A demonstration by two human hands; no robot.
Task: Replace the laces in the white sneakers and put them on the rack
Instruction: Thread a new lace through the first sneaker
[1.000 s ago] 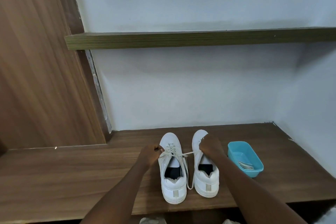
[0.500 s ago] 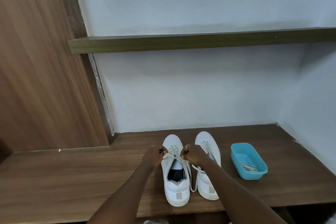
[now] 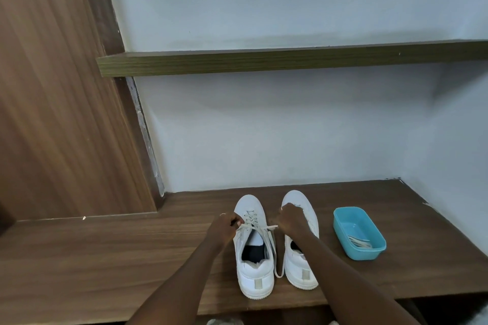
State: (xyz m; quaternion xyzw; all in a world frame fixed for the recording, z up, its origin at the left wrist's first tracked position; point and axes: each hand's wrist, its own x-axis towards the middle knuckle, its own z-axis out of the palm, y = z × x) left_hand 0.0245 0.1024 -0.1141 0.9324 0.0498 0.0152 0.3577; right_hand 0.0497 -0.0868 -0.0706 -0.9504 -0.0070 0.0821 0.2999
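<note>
Two white sneakers stand side by side on the wooden shelf [image 3: 105, 258], toes toward the wall. The left sneaker [image 3: 254, 269] has a cream lace [image 3: 260, 227] threaded through its eyelets. My left hand [image 3: 224, 227] pinches one end of that lace at the shoe's left side. My right hand [image 3: 291, 221] pinches the other end and hovers over the right sneaker [image 3: 303, 269], hiding its eyelets. The lace is stretched taut between both hands, and a loop of it hangs down between the two shoes.
A turquoise plastic tub [image 3: 359, 232] with pale laces inside sits right of the sneakers. A narrow upper shelf [image 3: 264, 59] runs along the white wall. A brown wooden panel [image 3: 58, 103] closes the left side.
My right hand has moved rightward away from the left hand, pulling the lace tight across the left sneaker. My left hand has stayed at the shoe's left side.
</note>
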